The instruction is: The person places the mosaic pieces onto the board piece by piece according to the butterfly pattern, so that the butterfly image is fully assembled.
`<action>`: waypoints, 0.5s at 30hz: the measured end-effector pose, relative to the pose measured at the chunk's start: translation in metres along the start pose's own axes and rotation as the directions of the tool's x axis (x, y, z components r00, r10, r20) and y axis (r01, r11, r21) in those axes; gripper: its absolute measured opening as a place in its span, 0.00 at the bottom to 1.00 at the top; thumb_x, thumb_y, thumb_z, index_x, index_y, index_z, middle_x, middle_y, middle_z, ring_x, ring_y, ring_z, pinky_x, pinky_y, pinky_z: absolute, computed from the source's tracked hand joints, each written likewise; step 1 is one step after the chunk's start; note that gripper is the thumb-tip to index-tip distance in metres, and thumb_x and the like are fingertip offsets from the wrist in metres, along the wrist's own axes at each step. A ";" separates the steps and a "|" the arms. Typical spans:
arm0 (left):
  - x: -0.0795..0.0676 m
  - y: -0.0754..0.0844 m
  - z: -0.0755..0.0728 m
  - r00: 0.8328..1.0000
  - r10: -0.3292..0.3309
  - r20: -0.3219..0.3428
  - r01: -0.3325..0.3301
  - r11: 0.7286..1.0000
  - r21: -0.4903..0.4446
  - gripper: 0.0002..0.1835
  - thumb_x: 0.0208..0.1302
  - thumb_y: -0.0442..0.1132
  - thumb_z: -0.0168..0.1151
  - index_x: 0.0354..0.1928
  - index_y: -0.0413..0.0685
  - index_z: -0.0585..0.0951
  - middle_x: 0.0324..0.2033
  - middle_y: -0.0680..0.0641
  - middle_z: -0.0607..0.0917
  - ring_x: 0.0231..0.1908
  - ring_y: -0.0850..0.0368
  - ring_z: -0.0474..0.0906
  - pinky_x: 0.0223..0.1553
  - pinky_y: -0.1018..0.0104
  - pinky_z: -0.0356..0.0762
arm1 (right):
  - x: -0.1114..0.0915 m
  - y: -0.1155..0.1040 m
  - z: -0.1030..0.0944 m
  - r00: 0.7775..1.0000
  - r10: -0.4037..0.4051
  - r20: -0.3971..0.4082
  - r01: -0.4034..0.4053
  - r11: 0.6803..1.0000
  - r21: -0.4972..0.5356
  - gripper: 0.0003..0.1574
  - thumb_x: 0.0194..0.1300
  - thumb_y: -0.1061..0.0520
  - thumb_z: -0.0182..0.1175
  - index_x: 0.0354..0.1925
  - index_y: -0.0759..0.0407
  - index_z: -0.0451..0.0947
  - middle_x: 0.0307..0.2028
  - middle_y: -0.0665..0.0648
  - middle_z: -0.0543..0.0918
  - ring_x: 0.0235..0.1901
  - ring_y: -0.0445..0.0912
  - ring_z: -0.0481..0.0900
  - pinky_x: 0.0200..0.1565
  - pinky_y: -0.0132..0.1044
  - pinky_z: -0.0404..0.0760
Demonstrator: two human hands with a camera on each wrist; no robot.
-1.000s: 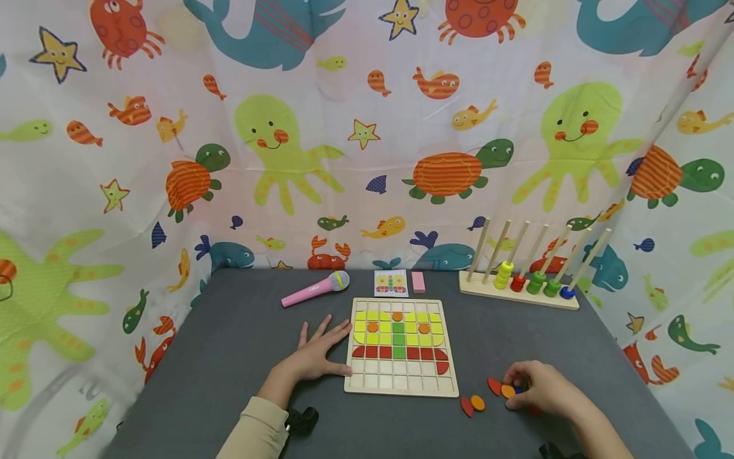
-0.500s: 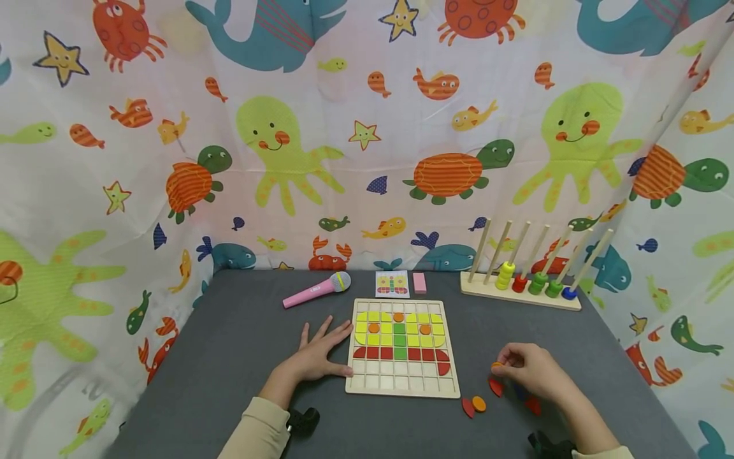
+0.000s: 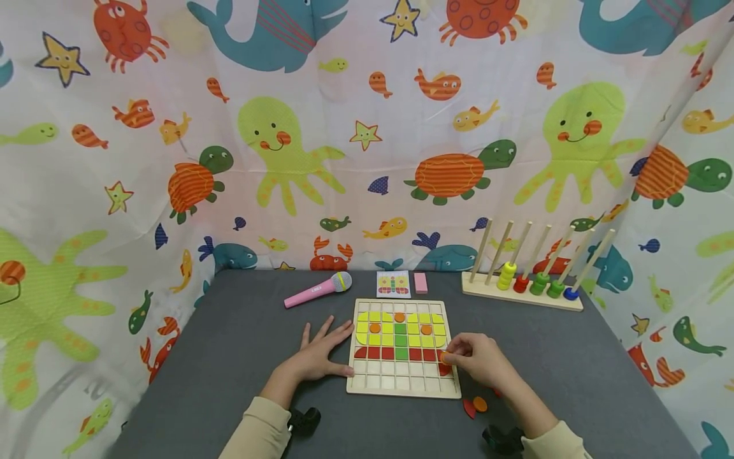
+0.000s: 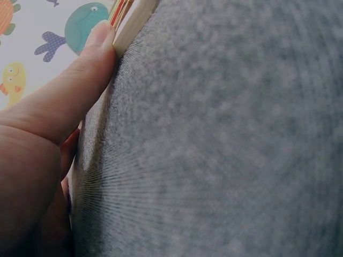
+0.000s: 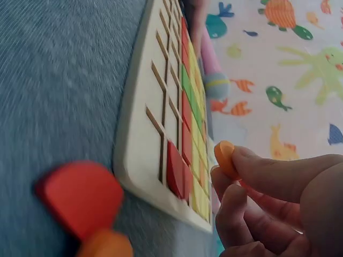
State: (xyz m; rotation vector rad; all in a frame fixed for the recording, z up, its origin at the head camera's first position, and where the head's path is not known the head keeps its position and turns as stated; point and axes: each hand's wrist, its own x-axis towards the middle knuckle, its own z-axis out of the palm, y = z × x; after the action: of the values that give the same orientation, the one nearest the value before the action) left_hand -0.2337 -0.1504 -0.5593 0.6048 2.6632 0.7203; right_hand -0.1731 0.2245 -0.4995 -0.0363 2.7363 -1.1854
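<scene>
A wooden grid board (image 3: 401,390) lies on the table, with yellow, green, red and orange pieces in its cells. Spread against its left edge, my left hand (image 3: 312,359) touches the frame with fingertips and thumb; in the left wrist view the thumb (image 4: 80,80) presses the board's side. My right hand (image 3: 480,362) is over the board's right edge and pinches an orange disc (image 5: 227,160) between thumb and fingers. Just below it, a red rounded piece (image 5: 174,168) sits in a cell. Some loose pieces are partly hidden behind the right hand and wrist.
A red piece (image 3: 469,408) and an orange disc (image 3: 480,404) lie off the board's lower right corner. Behind the board are a pink toy microphone (image 3: 318,291), a pattern card (image 3: 393,284), a pink block (image 3: 420,283) and a peg rack (image 3: 522,292) with coloured rings.
My right hand has picked up an orange disc from the loose pieces and carried it left to the board's right edge. The left hand has stayed at the board's left side.
</scene>
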 end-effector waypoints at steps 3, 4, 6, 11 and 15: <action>0.000 0.000 -0.001 1.000 0.002 0.001 -0.002 1.000 -0.004 0.59 0.48 0.73 0.69 0.80 0.69 0.53 0.80 0.60 0.53 0.80 0.44 0.31 0.69 0.30 0.14 | 0.004 -0.002 0.010 0.999 -0.029 0.025 0.029 1.000 0.001 0.06 0.62 0.56 0.71 0.33 0.55 0.83 0.25 0.50 0.82 0.26 0.43 0.76 0.27 0.34 0.74; 0.000 0.001 -0.001 1.000 0.003 0.002 -0.003 1.000 -0.004 0.58 0.48 0.73 0.69 0.80 0.69 0.53 0.80 0.60 0.53 0.80 0.44 0.31 0.69 0.30 0.14 | 0.006 -0.002 0.013 0.999 -0.037 0.031 0.037 0.999 -0.002 0.06 0.62 0.56 0.72 0.32 0.55 0.83 0.25 0.50 0.81 0.26 0.43 0.75 0.26 0.34 0.74; 0.000 0.001 -0.001 1.000 0.004 0.004 -0.004 1.000 -0.005 0.58 0.48 0.73 0.69 0.80 0.70 0.53 0.80 0.60 0.53 0.80 0.45 0.30 0.69 0.30 0.14 | 0.008 -0.001 0.019 0.998 -0.050 0.041 0.051 0.999 -0.016 0.07 0.62 0.55 0.72 0.30 0.53 0.83 0.24 0.49 0.81 0.25 0.43 0.75 0.26 0.33 0.73; -0.001 0.003 -0.002 1.000 0.007 0.005 -0.007 1.000 -0.004 0.58 0.49 0.73 0.69 0.80 0.69 0.54 0.80 0.60 0.53 0.80 0.44 0.31 0.69 0.30 0.14 | 0.014 0.002 0.029 0.999 -0.038 0.039 0.040 0.998 -0.054 0.10 0.60 0.53 0.73 0.26 0.50 0.82 0.21 0.48 0.79 0.24 0.42 0.74 0.25 0.33 0.70; -0.002 0.004 -0.002 1.000 0.007 0.005 -0.007 1.000 0.009 0.58 0.49 0.73 0.69 0.80 0.69 0.53 0.80 0.59 0.53 0.80 0.44 0.31 0.69 0.29 0.15 | 0.016 0.003 0.031 0.999 -0.021 0.029 0.023 0.997 -0.073 0.11 0.60 0.53 0.74 0.25 0.50 0.81 0.21 0.48 0.77 0.23 0.42 0.72 0.24 0.33 0.68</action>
State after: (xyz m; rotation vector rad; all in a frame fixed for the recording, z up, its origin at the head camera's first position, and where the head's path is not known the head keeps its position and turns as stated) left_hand -0.2320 -0.1490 -0.5554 0.6180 2.6625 0.7079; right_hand -0.1838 0.2029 -0.5248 -0.0915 2.7604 -1.0807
